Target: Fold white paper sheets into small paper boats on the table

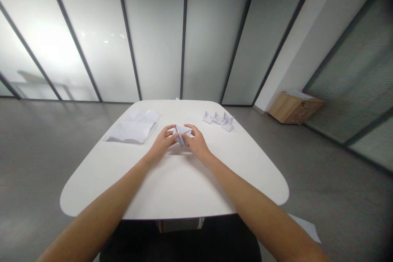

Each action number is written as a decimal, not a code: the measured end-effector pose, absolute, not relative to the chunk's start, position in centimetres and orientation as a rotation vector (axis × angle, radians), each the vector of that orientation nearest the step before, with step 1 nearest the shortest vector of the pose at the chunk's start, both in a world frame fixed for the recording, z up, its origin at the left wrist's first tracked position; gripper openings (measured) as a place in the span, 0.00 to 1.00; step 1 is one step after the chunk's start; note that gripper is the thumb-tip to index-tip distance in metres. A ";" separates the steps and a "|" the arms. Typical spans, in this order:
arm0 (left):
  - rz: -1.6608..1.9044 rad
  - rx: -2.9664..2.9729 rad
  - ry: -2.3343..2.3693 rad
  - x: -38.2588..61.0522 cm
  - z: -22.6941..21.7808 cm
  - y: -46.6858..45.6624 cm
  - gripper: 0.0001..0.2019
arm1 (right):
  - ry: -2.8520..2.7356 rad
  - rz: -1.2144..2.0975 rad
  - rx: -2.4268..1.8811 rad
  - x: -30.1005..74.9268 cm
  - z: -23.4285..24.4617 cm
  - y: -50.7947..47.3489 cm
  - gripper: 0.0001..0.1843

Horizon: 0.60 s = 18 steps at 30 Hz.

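Between my two hands, just above the middle of the table, is a small piece of folded white paper (182,134) with pointed flaps and creases. My left hand (165,141) pinches its left side, thumb at the front. On the right side my right hand (197,142) grips it in the same way, its thumb on the near face. Parts of the paper are covered by the fingers. Farther right stand several small folded paper pieces (217,118) with upright points. To the left lies a stack of creased white sheets (132,127).
The white table (178,188) has rounded corners. A wooden cabinet (293,108) with papers on top stands on the floor at right. One white sheet (305,227) shows beside the table's near right side. Frosted glass panels (153,32) line the far side.
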<state>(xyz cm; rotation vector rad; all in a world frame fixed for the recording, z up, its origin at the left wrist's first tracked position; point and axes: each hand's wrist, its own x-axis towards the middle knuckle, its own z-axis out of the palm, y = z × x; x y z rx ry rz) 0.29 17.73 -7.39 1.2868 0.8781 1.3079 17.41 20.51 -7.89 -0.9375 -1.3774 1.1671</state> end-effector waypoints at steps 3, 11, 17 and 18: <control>1.311 1.300 0.882 0.2 -7.4 17.8 0.30 | -1.439 1.024 -0.974 17.6 -8.2 21.0 0.21; 1.266 1.519 0.964 -0.4 -8.1 18.4 0.33 | -1.264 1.357 -0.900 17.2 -7.7 20.8 0.19; 1.394 1.796 1.148 -1.2 -8.8 19.4 0.16 | -1.301 1.581 -0.865 17.0 -7.5 20.4 0.17; 1.387 1.793 1.130 -1.2 -8.8 19.5 0.15 | -1.333 1.583 -0.880 17.0 -7.4 20.2 0.16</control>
